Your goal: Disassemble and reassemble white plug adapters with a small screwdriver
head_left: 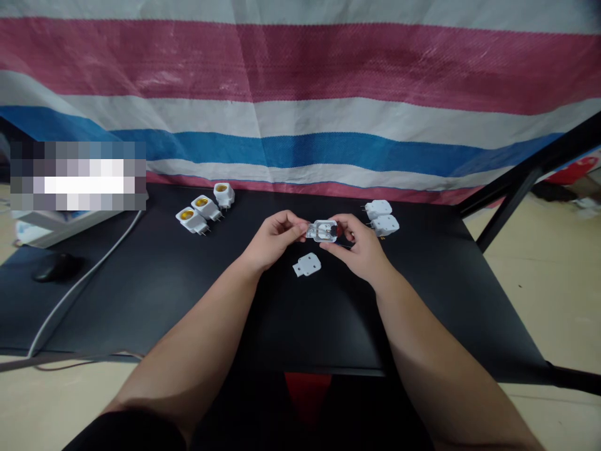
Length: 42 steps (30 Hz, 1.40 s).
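A small white plug housing (325,231) is held level above the black table, its inside facing up with metal parts showing. The fingertips of my left hand (280,237) pinch its narrow left end. Around its right end, the thumb and fingers of my right hand (357,245) are closed; a dark reddish bit shows beside those fingers, too small to name. Just below the hands lies a flat white cover plate (308,265) with small holes. To the right, two white plug pieces (384,224) with metal pins lie side by side, close to my right hand.
Three white plug-in lamp sockets (201,208) with yellowish round openings stand at the back left of the black table (188,294). Farther left are a black mouse (56,267) and a pale cable (89,275). A striped sheet (300,69) hangs behind; a black metal frame (507,200) borders the right side.
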Motion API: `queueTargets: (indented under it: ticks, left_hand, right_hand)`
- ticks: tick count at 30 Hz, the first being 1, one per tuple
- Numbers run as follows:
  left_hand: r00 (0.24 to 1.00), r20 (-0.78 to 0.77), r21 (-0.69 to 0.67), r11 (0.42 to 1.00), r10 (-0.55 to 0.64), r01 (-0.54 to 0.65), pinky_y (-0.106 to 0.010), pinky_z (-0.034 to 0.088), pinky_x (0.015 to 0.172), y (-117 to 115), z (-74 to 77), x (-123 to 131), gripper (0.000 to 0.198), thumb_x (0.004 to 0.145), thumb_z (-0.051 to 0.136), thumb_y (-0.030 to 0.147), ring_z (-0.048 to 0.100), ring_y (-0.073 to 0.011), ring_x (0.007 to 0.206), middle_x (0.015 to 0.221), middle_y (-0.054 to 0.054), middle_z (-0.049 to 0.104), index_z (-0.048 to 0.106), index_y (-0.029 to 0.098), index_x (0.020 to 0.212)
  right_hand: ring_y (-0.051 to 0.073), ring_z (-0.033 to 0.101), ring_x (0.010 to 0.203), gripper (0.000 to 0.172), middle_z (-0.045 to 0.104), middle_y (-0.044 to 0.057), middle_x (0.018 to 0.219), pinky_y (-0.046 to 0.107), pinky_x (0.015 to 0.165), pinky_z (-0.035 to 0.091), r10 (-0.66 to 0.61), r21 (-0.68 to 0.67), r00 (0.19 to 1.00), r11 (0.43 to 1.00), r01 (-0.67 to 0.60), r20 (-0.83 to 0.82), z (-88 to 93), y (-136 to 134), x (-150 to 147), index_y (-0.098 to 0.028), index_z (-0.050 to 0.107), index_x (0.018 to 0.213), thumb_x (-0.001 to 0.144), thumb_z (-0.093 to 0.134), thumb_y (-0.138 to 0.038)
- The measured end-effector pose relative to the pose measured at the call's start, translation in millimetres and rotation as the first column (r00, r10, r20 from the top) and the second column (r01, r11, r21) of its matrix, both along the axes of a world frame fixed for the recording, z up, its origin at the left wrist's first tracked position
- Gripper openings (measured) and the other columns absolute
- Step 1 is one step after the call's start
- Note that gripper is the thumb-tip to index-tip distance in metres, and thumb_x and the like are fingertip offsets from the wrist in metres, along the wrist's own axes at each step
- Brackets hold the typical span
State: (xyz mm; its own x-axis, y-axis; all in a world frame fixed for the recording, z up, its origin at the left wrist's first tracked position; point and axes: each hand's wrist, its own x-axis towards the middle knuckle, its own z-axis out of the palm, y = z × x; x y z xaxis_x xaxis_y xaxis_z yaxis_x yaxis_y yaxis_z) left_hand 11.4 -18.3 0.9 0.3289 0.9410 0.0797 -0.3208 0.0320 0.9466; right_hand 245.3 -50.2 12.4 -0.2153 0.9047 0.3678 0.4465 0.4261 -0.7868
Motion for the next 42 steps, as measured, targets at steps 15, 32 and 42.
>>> queueTargets:
  ticks: [15, 32, 42]
  left_hand:
    - [0.985, 0.17, -0.034, 0.999, 0.004, 0.001, -0.021, 0.062, 0.074, -6.6, 5.5, 7.0, 0.04, 0.08, 0.098, 0.039, 0.071, -0.0084, 0.074, 0.096, -0.002, 0.078, 0.066, 0.016, 0.084]
    - [0.99, 0.093, 0.226, 0.966, 0.11, -0.128, -0.022, 0.059, 0.073, -0.8, 5.3, 2.3, 0.018, 0.082, 0.096, 0.029, 0.07, -0.0089, 0.073, 0.085, -0.002, 0.074, 0.083, 0.017, 0.088]
    - [0.985, 0.037, 0.209, 0.962, 0.17, -0.174, -0.027, 0.062, 0.076, -0.3, 6.3, 0.1, 0.025, 0.078, 0.098, 0.031, 0.074, -0.0125, 0.073, 0.084, -0.004, 0.08, 0.08, 0.017, 0.086]
  right_hand:
    - [0.017, 0.052, 0.071, 0.041, 0.07, 0.001, 0.096, 0.035, 0.068, 0.049, 0.008, -0.094, 0.997, 0.995, -0.015, -0.082, -1.6, -1.7, -6.0, -0.03, 0.066, 0.123, 0.089, 0.086, -0.037]
    - [0.016, 0.054, 0.073, 0.041, 0.071, 0.001, 0.096, 0.034, 0.071, 0.047, 0.028, -0.128, 0.991, 0.991, -0.045, -0.131, -4.3, 0.3, -4.3, -0.028, 0.068, 0.119, 0.087, 0.089, -0.04]
    - [0.016, 0.046, 0.07, 0.04, 0.069, 0.001, 0.092, 0.034, 0.067, 0.043, -0.017, -0.077, 0.998, 0.997, 0.012, -0.062, -4.3, 0.8, -1.3, -0.028, 0.068, 0.118, 0.086, 0.089, -0.039]
